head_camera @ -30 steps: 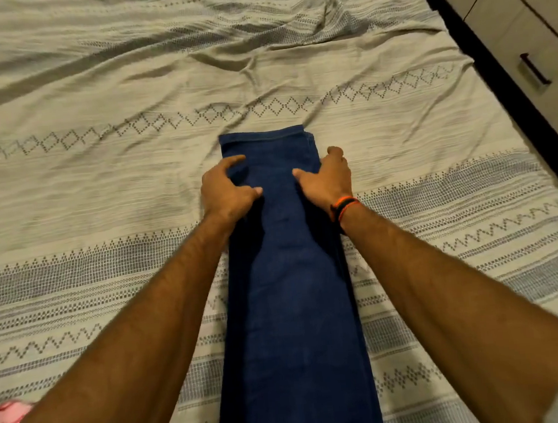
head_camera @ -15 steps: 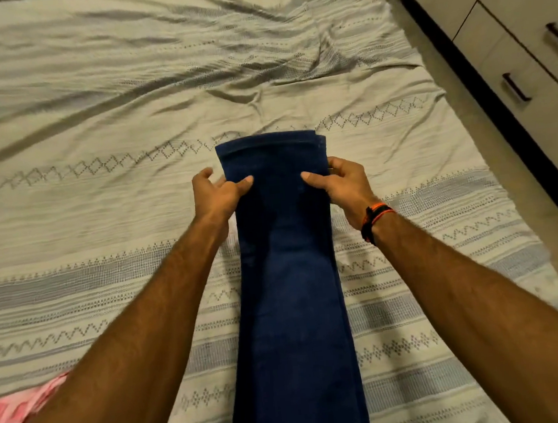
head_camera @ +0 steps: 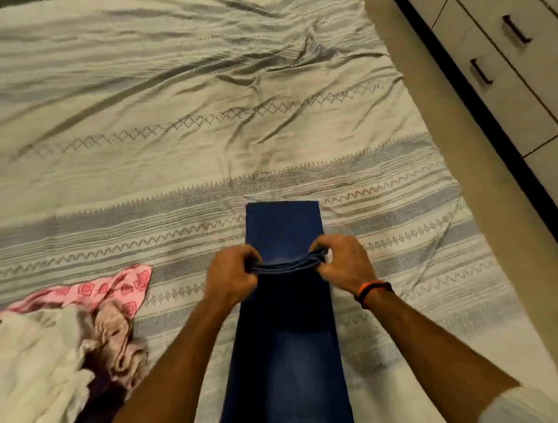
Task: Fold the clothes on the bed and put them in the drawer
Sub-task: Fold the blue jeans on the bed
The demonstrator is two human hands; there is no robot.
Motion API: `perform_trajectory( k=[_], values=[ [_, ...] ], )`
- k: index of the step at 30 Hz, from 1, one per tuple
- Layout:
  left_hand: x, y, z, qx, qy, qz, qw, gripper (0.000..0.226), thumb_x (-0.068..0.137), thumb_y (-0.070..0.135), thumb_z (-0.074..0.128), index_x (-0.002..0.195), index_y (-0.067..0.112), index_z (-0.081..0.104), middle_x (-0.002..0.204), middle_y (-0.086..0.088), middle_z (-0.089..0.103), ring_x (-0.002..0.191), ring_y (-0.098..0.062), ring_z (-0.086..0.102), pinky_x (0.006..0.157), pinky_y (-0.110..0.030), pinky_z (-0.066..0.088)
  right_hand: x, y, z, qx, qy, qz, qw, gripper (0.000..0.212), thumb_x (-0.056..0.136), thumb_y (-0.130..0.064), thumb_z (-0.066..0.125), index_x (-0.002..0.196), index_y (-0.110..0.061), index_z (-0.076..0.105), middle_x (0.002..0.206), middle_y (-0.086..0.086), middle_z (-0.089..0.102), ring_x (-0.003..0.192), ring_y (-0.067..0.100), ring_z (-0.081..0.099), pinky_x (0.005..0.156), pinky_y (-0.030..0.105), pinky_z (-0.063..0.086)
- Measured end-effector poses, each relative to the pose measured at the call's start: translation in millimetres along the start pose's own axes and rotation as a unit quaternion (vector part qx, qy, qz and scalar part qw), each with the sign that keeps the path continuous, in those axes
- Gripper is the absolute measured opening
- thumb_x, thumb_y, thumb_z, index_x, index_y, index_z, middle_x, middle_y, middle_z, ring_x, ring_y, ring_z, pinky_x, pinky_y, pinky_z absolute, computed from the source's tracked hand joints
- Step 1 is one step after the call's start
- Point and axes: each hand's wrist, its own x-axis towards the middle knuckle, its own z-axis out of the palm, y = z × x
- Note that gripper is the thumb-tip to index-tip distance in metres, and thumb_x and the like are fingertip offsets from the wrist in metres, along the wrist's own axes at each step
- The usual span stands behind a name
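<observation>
The left hand (head_camera: 231, 276) and right hand (head_camera: 344, 264) now grasp the jeans' (head_camera: 291, 362) far end, pulled nearer over itself. 1 fold is underway; the drawers (head_camera: 508, 66) wait on the right.

— Any writing in sight? A label, a brand, a number?

— Nothing legible. The bedsheet (head_camera: 164, 154) carries only woven zigzag and diamond bands, no letters among them.

— The jeans (head_camera: 284, 224)?

— Plain blue denim, no tag or patch showing.

— That pink cloth (head_camera: 109, 288)?

— Printed squares, no words. The drawer fronts (head_camera: 508, 66) are bare too, just dark handles.
</observation>
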Motion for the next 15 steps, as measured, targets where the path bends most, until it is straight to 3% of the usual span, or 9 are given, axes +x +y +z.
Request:
perform_trajectory(
  k=[5,9,15],
  values=[
    [-77.2,-11.9,35.1,0.222,-0.104,0.07,0.967,0.032,0.077,0.017,0.063,0.107,0.026,0.064,0.104,0.002,0.064,0.098,-0.023,0.061,0.074,-0.031,0.047,-82.7,17.8,42.8,-0.162,-0.054,-0.031,0.985,0.021,0.066,-0.007,0.067,0.083,-0.021,0.069,0.079,-0.003,0.069,0.076,0.024,0.063,0.065,0.036,0.051],
    [-122.8,-22.4,66.8,0.273,-0.16,0.101,0.943,0.04,0.085,0.016,0.06,0.123,0.025,0.054,0.118,-0.005,0.056,0.106,-0.026,0.055,0.084,-0.035,0.045,-129.3,31.6,67.7,-0.246,-0.07,-0.061,0.965,0.034,0.047,-0.005,0.079,0.073,-0.022,0.065,0.068,-0.006,0.065,0.066,0.022,0.062,0.06,0.034,0.048],
    [-161.8,-35.8,94.4,0.291,-0.156,0.119,0.936,0.038,0.082,0.013,0.063,0.119,0.019,0.053,0.114,-0.006,0.053,0.102,-0.028,0.053,0.084,-0.037,0.044,-168.6,44.9,85.9,-0.294,-0.087,-0.079,0.949,0.037,0.045,-0.006,0.083,0.073,-0.022,0.066,0.07,-0.007,0.067,0.066,0.02,0.062,0.061,0.033,0.047]
  ],
)
